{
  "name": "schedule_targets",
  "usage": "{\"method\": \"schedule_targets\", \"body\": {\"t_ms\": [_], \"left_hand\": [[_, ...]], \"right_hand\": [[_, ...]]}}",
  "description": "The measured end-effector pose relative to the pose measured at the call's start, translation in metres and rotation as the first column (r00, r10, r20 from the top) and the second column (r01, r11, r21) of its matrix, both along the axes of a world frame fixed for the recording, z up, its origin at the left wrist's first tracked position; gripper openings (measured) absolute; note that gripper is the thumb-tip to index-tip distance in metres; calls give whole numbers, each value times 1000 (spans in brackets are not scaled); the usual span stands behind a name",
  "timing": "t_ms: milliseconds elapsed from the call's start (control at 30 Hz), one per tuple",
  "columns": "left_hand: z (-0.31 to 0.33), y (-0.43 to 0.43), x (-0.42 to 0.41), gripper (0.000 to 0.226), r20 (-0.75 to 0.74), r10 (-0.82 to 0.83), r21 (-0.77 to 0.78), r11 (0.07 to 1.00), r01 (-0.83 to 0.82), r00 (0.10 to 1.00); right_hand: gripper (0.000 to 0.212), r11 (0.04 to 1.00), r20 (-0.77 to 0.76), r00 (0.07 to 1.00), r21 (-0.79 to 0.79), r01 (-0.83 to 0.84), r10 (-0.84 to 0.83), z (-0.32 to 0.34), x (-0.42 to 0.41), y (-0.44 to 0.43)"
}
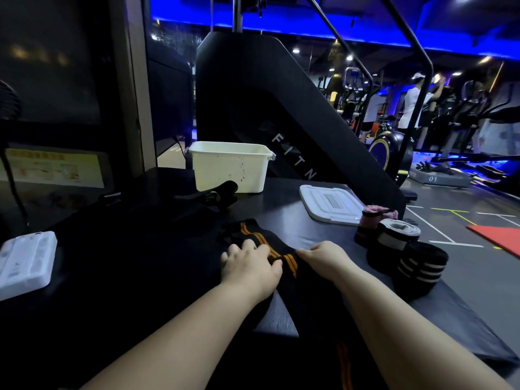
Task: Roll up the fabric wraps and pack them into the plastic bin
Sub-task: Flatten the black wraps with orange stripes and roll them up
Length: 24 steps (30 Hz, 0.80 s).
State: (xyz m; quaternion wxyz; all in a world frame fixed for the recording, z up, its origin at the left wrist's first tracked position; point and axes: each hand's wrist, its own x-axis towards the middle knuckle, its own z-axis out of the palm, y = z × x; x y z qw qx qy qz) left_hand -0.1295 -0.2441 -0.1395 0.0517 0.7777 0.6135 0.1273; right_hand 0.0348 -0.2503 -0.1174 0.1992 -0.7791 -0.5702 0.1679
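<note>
As left hand (250, 266) and right hand (323, 257) pinch wrap (254, 233) flat for rolling, bin (230, 170) waits open at 12 o'clock.

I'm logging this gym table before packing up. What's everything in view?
plastic bin: one, off-white, open, far side of table
lid: one, white, flat, right of bin
pink roll: one, table's right edge
grey roll: one, grey and black, beside pink roll
white-striped roll: one, black, nearest of the rolls
orange-striped wrap: one, black, unrolled, centre
loose wrap: one, black, in front of bin
white case: one, left edge
table: one, black
gym machine: one, black, behind table
left hand: grips orange-striped wrap
right hand: pinches the same wrap
</note>
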Motion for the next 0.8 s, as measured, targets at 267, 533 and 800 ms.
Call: {"method": "schedule_targets", "body": {"t_ms": [267, 533, 800], "left_hand": [[1, 11, -7, 58, 95, -9, -159, 987, 24, 995], [9, 44, 14, 67, 272, -44, -340, 930, 139, 961], [12, 67, 29, 57, 285, -132, -337, 914, 228, 949]], "right_hand": [[30, 994, -88, 990, 38, -105, 108, 4, 1, 5], [22, 998, -133, 990, 52, -45, 52, 1, 5, 15], [32, 997, -364, 928, -22, 75, -78, 4, 16, 29]]}}
